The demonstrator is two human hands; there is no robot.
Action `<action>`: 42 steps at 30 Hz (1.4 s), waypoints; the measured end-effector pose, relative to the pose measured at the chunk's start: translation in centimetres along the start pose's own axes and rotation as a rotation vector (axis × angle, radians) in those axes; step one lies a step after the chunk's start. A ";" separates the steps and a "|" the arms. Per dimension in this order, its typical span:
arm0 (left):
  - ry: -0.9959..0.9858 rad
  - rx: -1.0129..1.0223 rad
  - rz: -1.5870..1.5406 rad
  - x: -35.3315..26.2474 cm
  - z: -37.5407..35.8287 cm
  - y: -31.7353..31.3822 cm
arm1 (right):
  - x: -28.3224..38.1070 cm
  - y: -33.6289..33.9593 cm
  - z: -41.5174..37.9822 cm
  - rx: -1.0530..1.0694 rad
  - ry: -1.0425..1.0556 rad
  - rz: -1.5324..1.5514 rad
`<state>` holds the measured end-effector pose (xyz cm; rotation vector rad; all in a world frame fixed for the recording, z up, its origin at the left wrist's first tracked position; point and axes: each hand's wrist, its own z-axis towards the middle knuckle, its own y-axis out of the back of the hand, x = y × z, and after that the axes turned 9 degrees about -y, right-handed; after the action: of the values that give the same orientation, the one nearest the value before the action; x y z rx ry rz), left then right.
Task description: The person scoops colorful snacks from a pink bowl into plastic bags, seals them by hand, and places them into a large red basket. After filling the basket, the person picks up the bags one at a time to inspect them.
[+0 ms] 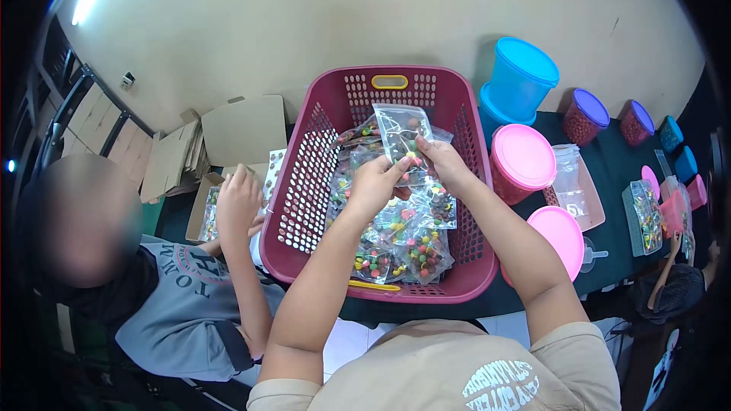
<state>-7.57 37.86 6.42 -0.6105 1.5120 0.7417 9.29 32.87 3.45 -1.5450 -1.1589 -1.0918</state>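
Above the maroon laundry basket [472, 259] I hold a clear plastic bag [401, 123] with a few colourful round candies in its lower part. My left hand [375, 183] grips the bag's left lower side, thumb on top. On the right side my right hand [444, 164] pinches the bag between thumb and fingers. Below them, many clear bags of mixed colourful candies [388, 251] lie heaped in the basket. The exact kind of candy is too small to tell.
A co-worker [190, 281] sits at left beside a cardboard box [202, 205] and folded cartons [179, 156]. To the right stand blue tubs [525, 68], a pink-lidded jar [523, 160], purple-lidded jars [586, 116] and a tray of empty bags [590, 190]. Another person [674, 281] is at far right.
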 end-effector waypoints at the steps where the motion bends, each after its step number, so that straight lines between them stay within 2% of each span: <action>1: 0.009 -0.010 -0.006 0.0 0.1 0.0 | -0.9 0.0 0.9 0.016 0.076 0.067; 4: -0.018 -0.031 0.056 0.3 0.3 0.1 | -0.7 -0.3 0.6 0.045 0.145 0.098; 6: -0.053 -0.036 0.124 0.4 0.4 -0.1 | -0.5 -0.5 0.2 0.011 0.103 0.104; 8: -0.169 -0.118 -0.068 0.7 0.5 -0.3 | -0.5 -0.8 0.0 0.070 0.060 0.282; 10: -0.171 -0.128 -0.032 0.5 0.7 0.3 | -0.3 -0.8 -0.4 0.133 -0.011 0.237; 12: -0.118 -0.162 0.015 0.0 0.5 0.4 | -0.3 -0.5 0.0 0.185 0.036 -0.068; 14: -0.096 -0.101 0.092 1.2 1.4 1.8 | -0.5 -0.5 0.2 0.148 0.084 -0.057; 16: -0.028 0.306 0.147 0.6 2.0 3.3 | -0.5 0.1 0.6 0.076 0.016 -0.078; 18: -0.002 0.260 0.208 1.0 1.6 2.4 | -0.7 0.0 1.1 0.043 0.030 -0.047; 21: -0.010 0.017 0.461 1.9 1.0 0.9 | -0.7 -0.4 0.8 0.035 0.071 0.011; 24: -0.100 -0.057 0.423 2.7 1.1 0.3 | -1.1 0.0 1.2 -0.012 0.151 -0.023; 26: -0.096 -0.050 0.370 2.3 0.8 0.1 | -1.3 0.5 1.7 -0.034 0.135 0.040; 29: -0.026 -0.024 0.411 0.0 -0.5 -0.2 | -1.3 0.5 1.8 -0.090 0.182 -0.077; 30: -0.034 -0.021 0.407 0.2 -0.4 0.0 | -1.2 0.3 1.8 -0.132 0.189 -0.157; 32: -0.047 -0.005 0.599 1.0 -0.1 0.3 | -1.1 0.2 1.8 -0.147 0.168 -0.173; 34: -0.051 -0.008 0.530 0.9 -0.3 -0.1 | -0.8 0.0 1.4 -0.128 0.177 -0.136; 36: -0.322 -0.184 0.518 2.5 0.8 0.1 | -0.7 0.2 1.0 -0.125 0.183 -0.148; 37: -0.498 -0.196 0.447 3.5 1.7 0.4 | -0.9 0.3 1.1 -0.064 0.159 -0.093; 38: -0.672 -0.280 0.607 4.6 2.6 0.8 | -1.1 0.4 1.2 -0.003 0.134 -0.038; 40: -0.454 -0.261 0.342 1.5 1.4 0.0 | -0.9 0.2 0.9 -0.019 0.142 -0.029; 42: -0.463 -0.255 0.334 1.9 1.5 -0.3 | -0.6 -0.2 0.5 -0.089 0.191 -0.069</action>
<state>-6.51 38.95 4.53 -0.3389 1.1041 1.2529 9.04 33.29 2.83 -1.4412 -1.0515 -1.3229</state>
